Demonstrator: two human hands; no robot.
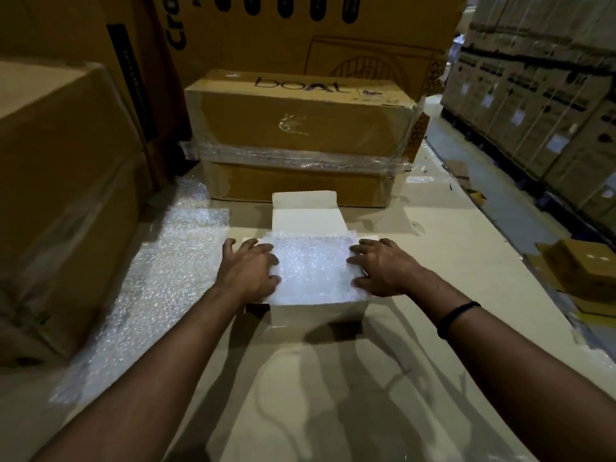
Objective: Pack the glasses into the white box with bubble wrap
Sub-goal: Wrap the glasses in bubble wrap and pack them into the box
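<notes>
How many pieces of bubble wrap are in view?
2. One piece covers the white box, pressed by the left hand and right hand. A loose sheet lies left of the box; it may be overlapping layers, and more could be hidden inside.

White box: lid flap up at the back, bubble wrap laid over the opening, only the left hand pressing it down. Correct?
Not only the left: the head view shows the left hand and the right hand both pressing the bubble wrap, one at each side. The rest holds: white box, lid flap up at the back.
</notes>
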